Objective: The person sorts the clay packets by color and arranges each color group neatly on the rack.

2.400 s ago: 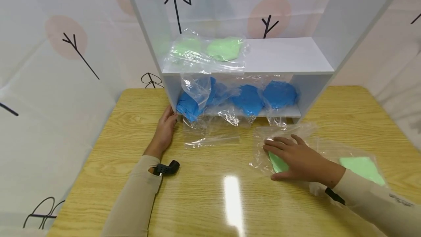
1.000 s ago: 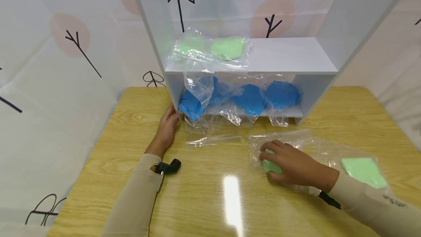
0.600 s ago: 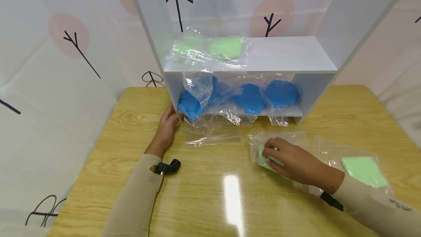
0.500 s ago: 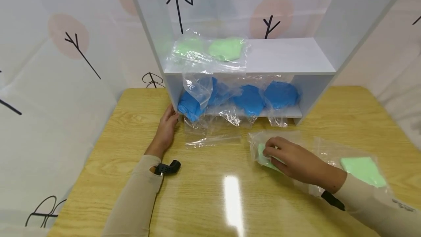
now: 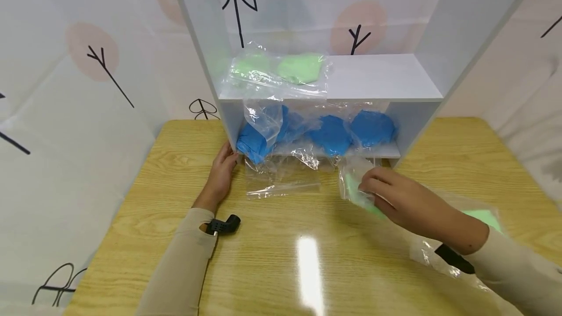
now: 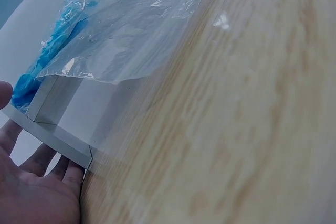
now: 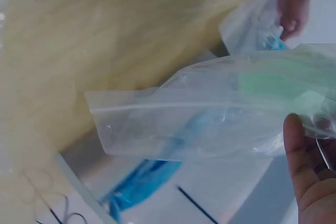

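Note:
My right hand [image 5: 401,199] pinches a clear zip-top bag [image 5: 354,169] with a flat light green piece inside. In the right wrist view the bag [image 7: 173,114] hangs in front of the thumb, its zip strip stretching left. My left hand [image 5: 219,177] grips the lower front edge of the white shelf's side panel [image 6: 63,148], thumb on one face and fingers on the other. Beside it, blue pieces in clear bags [image 5: 331,134] fill the lower shelf. On the upper shelf board [image 5: 382,77] lie bagged light green pieces [image 5: 300,68], at the left.
Another bag with a light green piece [image 5: 485,218] lies on the wooden table [image 5: 272,257] at the right, partly hidden by my right forearm. Clear bag ends [image 5: 283,179] hang over the lower shelf's front. A patterned cloth [image 5: 110,135] covers the wall behind.
My right hand has gone from lying over the bag to pinching it, and has lifted it off the table toward the lower shelf. My left hand stays put.

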Demonstrator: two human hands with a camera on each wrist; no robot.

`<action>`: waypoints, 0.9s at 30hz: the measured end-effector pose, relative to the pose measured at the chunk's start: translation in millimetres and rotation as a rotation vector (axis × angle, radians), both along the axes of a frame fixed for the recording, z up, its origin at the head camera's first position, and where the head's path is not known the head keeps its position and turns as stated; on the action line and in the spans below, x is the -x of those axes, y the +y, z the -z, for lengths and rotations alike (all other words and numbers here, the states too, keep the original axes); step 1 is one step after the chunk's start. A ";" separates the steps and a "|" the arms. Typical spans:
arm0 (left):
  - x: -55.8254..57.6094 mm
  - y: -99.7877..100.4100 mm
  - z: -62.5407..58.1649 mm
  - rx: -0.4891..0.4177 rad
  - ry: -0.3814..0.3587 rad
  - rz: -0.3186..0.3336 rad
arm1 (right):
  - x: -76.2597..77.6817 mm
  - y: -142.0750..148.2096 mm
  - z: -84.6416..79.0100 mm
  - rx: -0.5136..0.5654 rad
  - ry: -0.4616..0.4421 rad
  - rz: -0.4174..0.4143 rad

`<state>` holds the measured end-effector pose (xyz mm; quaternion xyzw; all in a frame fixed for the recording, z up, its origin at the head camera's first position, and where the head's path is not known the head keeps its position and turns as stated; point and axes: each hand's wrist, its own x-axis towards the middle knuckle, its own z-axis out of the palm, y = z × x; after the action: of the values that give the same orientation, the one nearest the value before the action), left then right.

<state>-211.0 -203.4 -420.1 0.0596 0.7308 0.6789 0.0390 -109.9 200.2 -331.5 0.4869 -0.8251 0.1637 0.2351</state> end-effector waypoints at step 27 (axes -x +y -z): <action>6.7 -2.7 16.5 -0.026 0.058 -0.002 | 27.0 -6.1 -110.1 0.088 0.332 -0.035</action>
<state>-217.7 -206.1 -436.6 0.0793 0.7229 0.6862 0.0163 -136.9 194.1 -221.4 0.5109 -0.7584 0.1211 0.3862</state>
